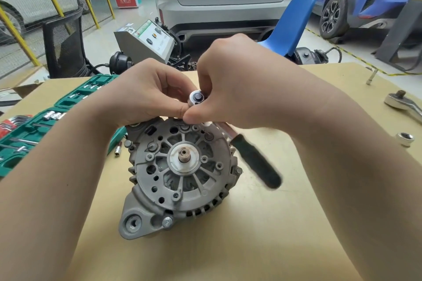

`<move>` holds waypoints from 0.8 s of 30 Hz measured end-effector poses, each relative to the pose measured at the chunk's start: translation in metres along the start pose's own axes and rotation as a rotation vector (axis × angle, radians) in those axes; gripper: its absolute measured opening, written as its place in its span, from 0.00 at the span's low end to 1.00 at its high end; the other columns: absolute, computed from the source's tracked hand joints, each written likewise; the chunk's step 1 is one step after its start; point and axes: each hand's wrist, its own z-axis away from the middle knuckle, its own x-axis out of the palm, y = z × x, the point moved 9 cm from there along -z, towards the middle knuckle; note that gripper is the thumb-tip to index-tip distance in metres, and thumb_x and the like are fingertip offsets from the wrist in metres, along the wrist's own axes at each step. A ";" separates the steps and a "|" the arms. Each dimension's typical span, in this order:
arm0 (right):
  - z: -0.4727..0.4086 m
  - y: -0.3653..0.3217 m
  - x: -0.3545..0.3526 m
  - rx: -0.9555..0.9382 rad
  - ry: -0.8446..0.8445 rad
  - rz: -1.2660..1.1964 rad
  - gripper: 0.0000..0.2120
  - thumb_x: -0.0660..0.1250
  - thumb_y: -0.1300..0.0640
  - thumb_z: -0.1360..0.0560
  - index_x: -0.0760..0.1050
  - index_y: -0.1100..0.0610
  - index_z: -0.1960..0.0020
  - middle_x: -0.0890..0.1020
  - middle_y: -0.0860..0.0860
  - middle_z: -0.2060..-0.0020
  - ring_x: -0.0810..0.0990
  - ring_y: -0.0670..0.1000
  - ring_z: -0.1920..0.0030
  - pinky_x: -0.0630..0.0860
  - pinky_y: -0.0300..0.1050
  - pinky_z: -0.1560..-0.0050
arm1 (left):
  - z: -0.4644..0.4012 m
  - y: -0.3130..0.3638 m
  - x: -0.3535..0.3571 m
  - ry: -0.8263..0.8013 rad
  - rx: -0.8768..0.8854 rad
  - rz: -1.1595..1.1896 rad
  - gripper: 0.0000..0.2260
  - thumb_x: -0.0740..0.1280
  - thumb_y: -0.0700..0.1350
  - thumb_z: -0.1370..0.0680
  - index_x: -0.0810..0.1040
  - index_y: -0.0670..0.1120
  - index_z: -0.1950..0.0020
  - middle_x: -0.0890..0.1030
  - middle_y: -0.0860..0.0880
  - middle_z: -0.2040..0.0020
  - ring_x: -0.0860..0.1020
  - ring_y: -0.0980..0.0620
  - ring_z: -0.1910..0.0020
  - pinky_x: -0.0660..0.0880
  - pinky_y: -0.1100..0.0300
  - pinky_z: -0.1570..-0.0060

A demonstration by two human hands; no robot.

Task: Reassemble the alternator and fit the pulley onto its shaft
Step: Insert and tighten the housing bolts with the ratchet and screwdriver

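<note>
The grey alternator (pixel 182 173) lies on the tan table (pixel 285 223), its rear housing facing up and the short shaft end (pixel 184 155) bare at the centre. Above its far edge, both hands meet round the silver head of a ratchet wrench (pixel 196 98). My left hand (pixel 146 93) pinches the head from the left with curled fingers. From the right, my right hand (pixel 237 89) grips it with thumb and fingertips. The ratchet's dark green handle (pixel 258 162) slants down to the right, blurred, beside the alternator. No pulley is visible.
An open green socket case (pixel 34 130) lies at the left with a loose small socket (pixel 117 150) beside it. At the right edge lie a second ratchet (pixel 402 102), a large socket (pixel 405 138) and an extension bar (pixel 371 77). Chairs, a test bench and cars stand behind.
</note>
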 end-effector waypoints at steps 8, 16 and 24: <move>0.004 0.000 0.002 -0.048 -0.024 -0.023 0.07 0.76 0.52 0.26 0.82 0.44 0.49 0.81 0.47 0.55 0.77 0.51 0.50 0.81 0.53 0.52 | 0.001 0.003 0.002 -0.024 0.024 -0.033 0.13 0.82 0.50 0.27 0.90 0.49 0.45 0.90 0.47 0.49 0.88 0.48 0.49 0.84 0.57 0.45; 0.003 0.000 0.003 0.010 -0.033 0.031 0.12 0.75 0.43 0.26 0.81 0.51 0.52 0.79 0.51 0.59 0.81 0.55 0.55 0.75 0.45 0.65 | 0.001 0.002 0.001 -0.006 0.025 -0.045 0.12 0.82 0.56 0.28 0.91 0.54 0.48 0.90 0.48 0.52 0.87 0.45 0.55 0.83 0.54 0.54; 0.003 0.002 0.003 0.037 -0.038 -0.012 0.14 0.78 0.41 0.29 0.82 0.50 0.54 0.81 0.50 0.59 0.77 0.51 0.54 0.75 0.45 0.64 | 0.001 0.000 0.002 -0.027 -0.015 -0.036 0.18 0.81 0.65 0.30 0.91 0.56 0.47 0.90 0.48 0.53 0.85 0.53 0.56 0.82 0.60 0.53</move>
